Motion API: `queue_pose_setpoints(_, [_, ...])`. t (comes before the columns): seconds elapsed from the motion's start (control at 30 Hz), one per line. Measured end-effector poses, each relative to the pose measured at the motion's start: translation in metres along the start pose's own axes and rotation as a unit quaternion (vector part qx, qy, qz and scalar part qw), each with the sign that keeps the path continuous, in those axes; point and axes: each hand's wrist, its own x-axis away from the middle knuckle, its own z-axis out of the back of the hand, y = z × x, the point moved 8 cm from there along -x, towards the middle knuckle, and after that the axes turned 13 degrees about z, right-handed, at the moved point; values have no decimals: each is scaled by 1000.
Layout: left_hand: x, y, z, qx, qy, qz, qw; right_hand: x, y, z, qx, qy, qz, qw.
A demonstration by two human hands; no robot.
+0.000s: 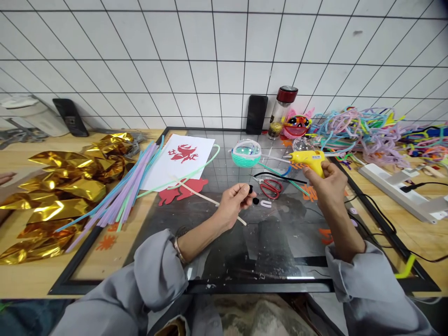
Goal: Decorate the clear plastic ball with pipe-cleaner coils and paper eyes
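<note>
My right hand (324, 182) is closed around the handle of a yellow glue gun (308, 158), its nozzle pointing left above the glass sheet (245, 242). My left hand (233, 200) pinches a small black piece (250, 189) between thumb and fingertips. A second small black piece (255, 201) lies on the glass just right of that hand. Under the left hand runs a long thin cream stick (199, 194). Red-handled scissors (271, 187) lie between the two hands. A teal and white wound ball (246, 153) rests behind them.
A bundle of pastel pipe cleaners (122, 191) and crumpled gold foil (66, 186) fill the left. White paper with a red cutout (184, 154), a phone (256, 114), a jar (282, 112), a tangle of pipe cleaners (367, 130) and a power strip (395, 186) lie around.
</note>
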Motion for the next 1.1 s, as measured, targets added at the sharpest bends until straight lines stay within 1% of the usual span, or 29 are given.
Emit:
queue_pose_setpoints(0.1, [-1, -1, -4, 18, -28, 7, 999, 9, 1, -8, -46, -1, -57, 997])
queue_pose_setpoints(0.2, [-1, -1, -5, 45, -42, 17, 998, 15, -11, -18, -86, -29, -65, 994])
queue_pose_setpoints(0.27, [-1, -1, -4, 76, -38, 22, 996, 18, -25, -22, -81, -62, -31, 994])
queue_pose_setpoints(0.3, [-1, -1, -4, 94, -36, 24, 995, 20, -34, -23, -54, -79, -2, 995])
queue_pose_setpoints(0.37, [0, 1, -3, 122, -37, 27, 991, 24, -50, -21, 36, -97, 58, 993])
queue_pose_setpoints(0.43, [0, 1, -3, 137, -37, 29, 989, 29, -62, -22, 107, -114, 108, 982])
queue_pose_setpoints(0.53, [-1, 2, -2, 143, -30, 30, 989, 34, -74, -25, 155, -130, 162, 966])
queue_pose_setpoints(0.63, [-1, 2, -2, 146, -27, 33, 988, 36, -77, -27, 176, -124, 182, 959])
queue_pose_setpoints(0.83, [2, -1, -5, 158, -38, 58, 985, 37, -71, -28, 185, -129, 169, 959])
queue_pose_setpoints(1.1, [2, -3, -8, 164, -54, 65, 983, 38, -73, -28, 188, -121, 172, 959])
